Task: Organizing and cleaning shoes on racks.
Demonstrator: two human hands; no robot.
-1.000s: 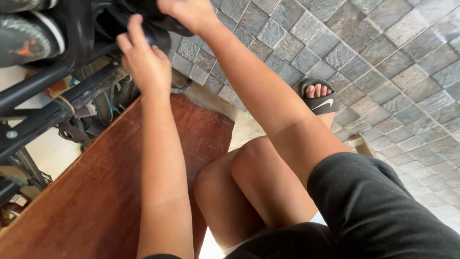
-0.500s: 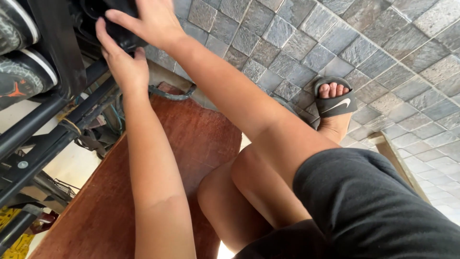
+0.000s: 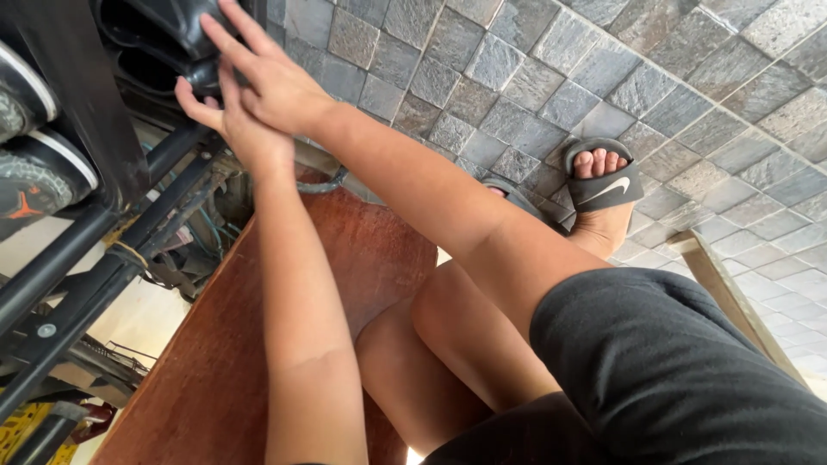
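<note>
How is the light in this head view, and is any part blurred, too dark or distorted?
Head view: soft daylight, no hard shadows or glare; the black part under the left hand and right hand is so dark that its shape is hard to read; both hands look sharp; the stone tiles are clear; the wide lens makes the near thigh in black shorts look very large.

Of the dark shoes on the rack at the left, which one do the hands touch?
The black shoe at the top: both the left hand and right hand press on it. The shoes with white edges farther left lie untouched.
</note>
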